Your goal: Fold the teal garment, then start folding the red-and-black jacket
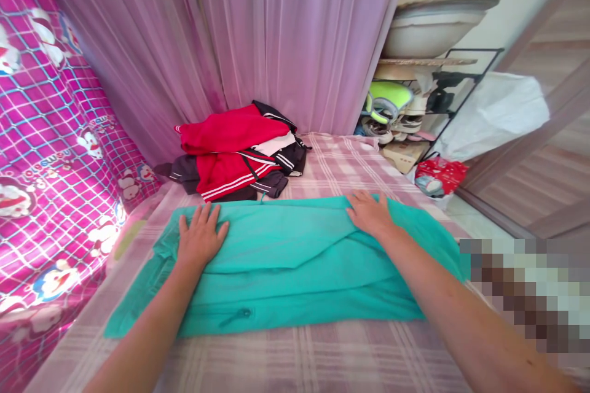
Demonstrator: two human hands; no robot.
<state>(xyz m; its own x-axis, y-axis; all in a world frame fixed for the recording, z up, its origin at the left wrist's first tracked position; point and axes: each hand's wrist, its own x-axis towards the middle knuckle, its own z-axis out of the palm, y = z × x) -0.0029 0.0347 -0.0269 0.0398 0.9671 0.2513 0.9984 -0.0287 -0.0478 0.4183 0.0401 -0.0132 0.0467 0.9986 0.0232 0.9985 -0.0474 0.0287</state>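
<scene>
A teal garment lies folded lengthwise across the checked bed sheet, with a gathered band at its left end. A short zipper shows near its front edge. My left hand rests flat on the garment's left part, fingers spread and pointing away from me. On the right part, close to the far edge, my right hand lies palm down with its fingers apart. Neither hand grips the cloth.
Behind the garment is a heap of red and dark clothes against a purple curtain. A pink patterned cloth hangs at the left. To the right stand a black rack with shoes, a white basin and a red bag.
</scene>
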